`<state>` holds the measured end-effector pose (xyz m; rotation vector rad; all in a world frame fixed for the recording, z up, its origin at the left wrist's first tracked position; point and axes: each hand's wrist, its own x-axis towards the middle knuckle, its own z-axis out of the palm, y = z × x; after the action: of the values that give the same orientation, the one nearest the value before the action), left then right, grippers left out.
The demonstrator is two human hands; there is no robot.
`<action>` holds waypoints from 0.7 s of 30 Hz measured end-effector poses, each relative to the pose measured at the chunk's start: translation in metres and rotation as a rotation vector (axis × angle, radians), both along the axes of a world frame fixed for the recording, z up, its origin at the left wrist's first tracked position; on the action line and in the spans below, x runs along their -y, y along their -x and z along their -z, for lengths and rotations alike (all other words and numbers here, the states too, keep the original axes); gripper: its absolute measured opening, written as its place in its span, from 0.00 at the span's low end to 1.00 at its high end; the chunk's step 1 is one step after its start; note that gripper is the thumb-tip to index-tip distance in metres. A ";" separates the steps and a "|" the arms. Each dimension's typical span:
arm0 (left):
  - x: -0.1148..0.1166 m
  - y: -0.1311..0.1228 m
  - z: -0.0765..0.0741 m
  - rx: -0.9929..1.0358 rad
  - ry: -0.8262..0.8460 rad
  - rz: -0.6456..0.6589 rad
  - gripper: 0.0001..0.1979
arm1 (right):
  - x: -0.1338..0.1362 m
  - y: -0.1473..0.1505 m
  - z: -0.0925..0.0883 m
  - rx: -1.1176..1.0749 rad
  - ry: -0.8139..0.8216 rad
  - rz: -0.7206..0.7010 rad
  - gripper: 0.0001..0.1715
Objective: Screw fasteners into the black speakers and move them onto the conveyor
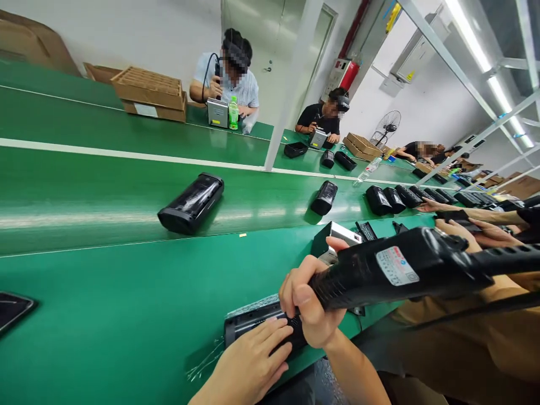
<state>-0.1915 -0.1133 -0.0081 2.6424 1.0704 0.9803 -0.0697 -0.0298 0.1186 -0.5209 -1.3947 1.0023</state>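
Observation:
My right hand is closed around the ribbed grip of a corded black electric screwdriver, which has a white label on its body. Its working tip is hidden behind my fingers. Beneath it lies a black plastic housing with a perforated surface, flat on the green bench. My left hand rests across the top of this housing, fingers stretched out and slightly apart. Clear bubble-like wrap runs along the housing's far edge, and thin strands trail from its left end.
A silver-and-black box stands just beyond my right hand. Black housings sit on the green belt, with several lined up at right. A dark panel lies at left. A co-worker's hands are close at right; other people work across the line.

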 end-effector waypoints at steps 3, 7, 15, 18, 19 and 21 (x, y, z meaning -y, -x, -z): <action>0.000 -0.001 0.001 0.011 -0.017 -0.008 0.10 | 0.000 0.013 -0.006 0.008 -0.010 -0.087 0.31; 0.000 -0.002 0.000 -0.023 -0.046 -0.017 0.08 | -0.001 0.023 0.001 0.027 0.035 -0.133 0.30; -0.001 -0.001 -0.003 0.029 -0.088 -0.031 0.11 | -0.001 0.024 0.011 0.010 0.051 -0.144 0.35; 0.002 -0.002 0.006 0.014 -0.056 -0.044 0.13 | 0.002 0.028 0.019 0.055 0.040 -0.150 0.34; 0.004 -0.002 0.009 -0.005 -0.032 -0.047 0.13 | 0.003 0.029 0.024 0.105 0.026 -0.143 0.32; 0.006 -0.003 0.014 -0.039 0.013 -0.057 0.13 | 0.005 0.030 0.033 0.235 -0.011 -0.114 0.20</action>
<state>-0.1890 -0.1192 -0.0221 2.6446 1.1630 0.9326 -0.0995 -0.0345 0.0856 -0.5697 -1.6529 1.0501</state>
